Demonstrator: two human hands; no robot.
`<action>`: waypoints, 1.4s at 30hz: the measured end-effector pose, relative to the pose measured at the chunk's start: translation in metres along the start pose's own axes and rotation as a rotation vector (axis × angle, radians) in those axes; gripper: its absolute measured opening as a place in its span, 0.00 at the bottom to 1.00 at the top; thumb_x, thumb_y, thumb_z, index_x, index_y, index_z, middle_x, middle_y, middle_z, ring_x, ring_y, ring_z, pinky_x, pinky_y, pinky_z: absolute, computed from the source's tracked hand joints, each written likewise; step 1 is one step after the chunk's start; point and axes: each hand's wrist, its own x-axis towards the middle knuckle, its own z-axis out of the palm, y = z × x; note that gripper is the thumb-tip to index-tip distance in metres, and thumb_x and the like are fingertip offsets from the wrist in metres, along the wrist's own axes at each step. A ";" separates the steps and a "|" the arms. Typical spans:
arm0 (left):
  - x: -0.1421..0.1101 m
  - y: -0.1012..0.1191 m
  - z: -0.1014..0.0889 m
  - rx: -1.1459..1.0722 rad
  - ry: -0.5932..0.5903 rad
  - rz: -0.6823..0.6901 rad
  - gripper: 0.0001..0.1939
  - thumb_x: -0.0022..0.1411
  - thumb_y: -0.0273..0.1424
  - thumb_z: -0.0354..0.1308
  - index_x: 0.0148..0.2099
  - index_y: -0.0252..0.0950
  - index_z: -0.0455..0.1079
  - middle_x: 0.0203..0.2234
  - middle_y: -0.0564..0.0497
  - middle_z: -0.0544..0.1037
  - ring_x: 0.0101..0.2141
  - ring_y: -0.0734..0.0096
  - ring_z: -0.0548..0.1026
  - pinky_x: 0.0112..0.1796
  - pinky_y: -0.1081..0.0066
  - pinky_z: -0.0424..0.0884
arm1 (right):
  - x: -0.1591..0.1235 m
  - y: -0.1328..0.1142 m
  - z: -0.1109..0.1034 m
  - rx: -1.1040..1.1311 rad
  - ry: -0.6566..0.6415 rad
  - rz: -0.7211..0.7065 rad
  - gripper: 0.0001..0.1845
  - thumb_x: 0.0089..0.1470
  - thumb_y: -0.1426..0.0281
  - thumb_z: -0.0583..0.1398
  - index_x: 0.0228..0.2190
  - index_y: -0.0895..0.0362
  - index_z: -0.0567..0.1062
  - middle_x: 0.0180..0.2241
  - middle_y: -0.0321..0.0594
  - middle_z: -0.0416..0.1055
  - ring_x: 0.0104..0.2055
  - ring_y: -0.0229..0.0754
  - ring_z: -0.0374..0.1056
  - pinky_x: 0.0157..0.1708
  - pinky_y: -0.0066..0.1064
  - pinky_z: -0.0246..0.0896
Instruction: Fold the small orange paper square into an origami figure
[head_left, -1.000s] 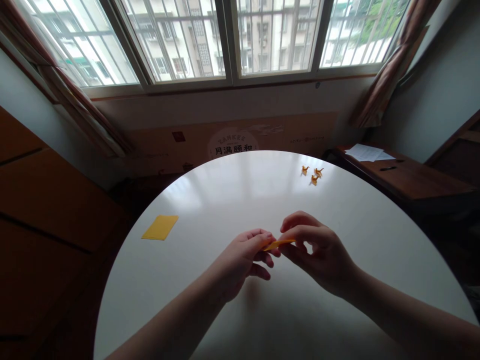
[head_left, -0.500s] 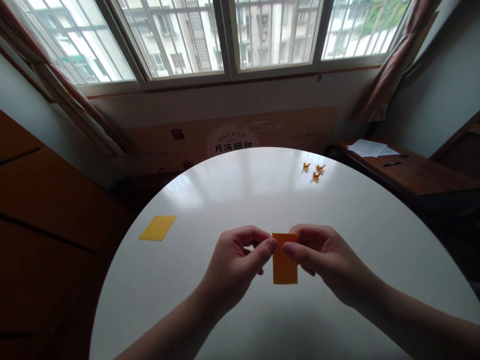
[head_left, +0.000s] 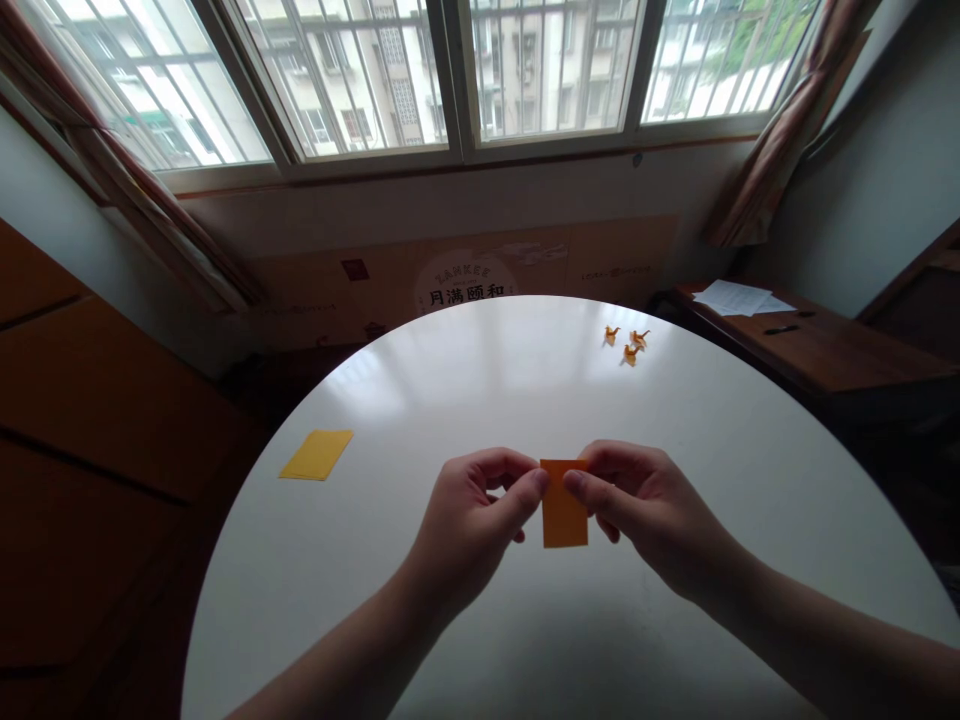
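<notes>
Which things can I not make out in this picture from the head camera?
All in the head view:
- Back of the orange paper: it faces away from the camera.
- Some fingertips of the left hand and right hand: behind the paper and thumbs.
- Folds of the small orange figures: too small.
- Writing on the white sheets: too small.
- Near rim of the table: cut off by the bottom edge.

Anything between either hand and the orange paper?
Nothing visible: the left hand and right hand both pinch the orange paper near its top. The yellow paper lies off to the left, the small folded figures farther back, right.
</notes>
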 end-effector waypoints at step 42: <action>0.011 -0.008 -0.002 0.048 -0.047 -0.204 0.12 0.56 0.37 0.65 0.33 0.32 0.77 0.20 0.51 0.73 0.21 0.75 0.68 0.21 0.76 0.66 | 0.012 0.009 -0.005 0.235 0.115 0.209 0.16 0.51 0.57 0.68 0.34 0.56 0.77 0.32 0.39 0.73 0.31 0.38 0.64 0.22 0.24 0.59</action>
